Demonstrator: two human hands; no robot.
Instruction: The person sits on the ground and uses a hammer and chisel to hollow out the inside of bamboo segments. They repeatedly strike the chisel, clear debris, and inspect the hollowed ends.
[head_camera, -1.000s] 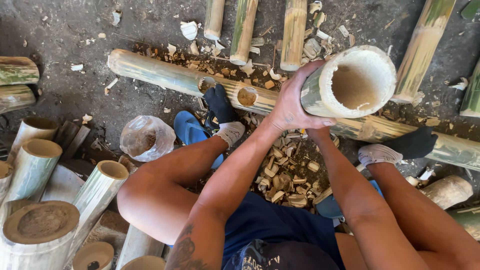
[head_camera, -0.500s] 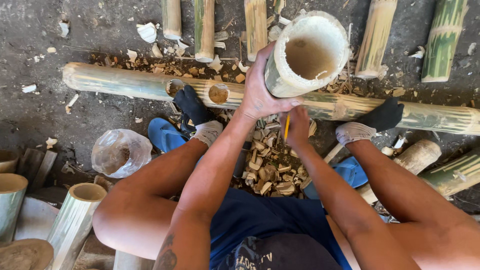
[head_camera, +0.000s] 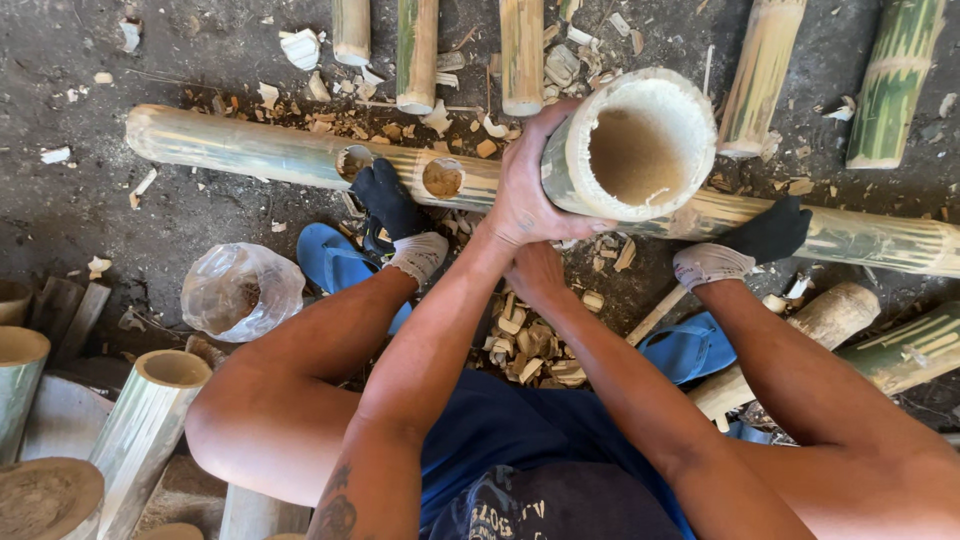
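1. Gripping the pale hollow bamboo tube section (head_camera: 632, 150) from its left side, the left hand (head_camera: 527, 195) is wrapped tight round its wall.
2. Its long axis runs up toward the camera, open mouth uppermost, above the long green-streaked bamboo pole (head_camera: 270, 152) lying crosswise.
3. The right hand (head_camera: 538, 275) sits lower, under the tube; its grip cannot be told.

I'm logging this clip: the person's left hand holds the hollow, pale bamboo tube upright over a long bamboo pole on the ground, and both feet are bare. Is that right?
Not quite. The head view shows the left hand holding the hollow, pale bamboo tube over the long bamboo pole, but the feet are not bare: both wear black-and-white socks, resting against the pole.
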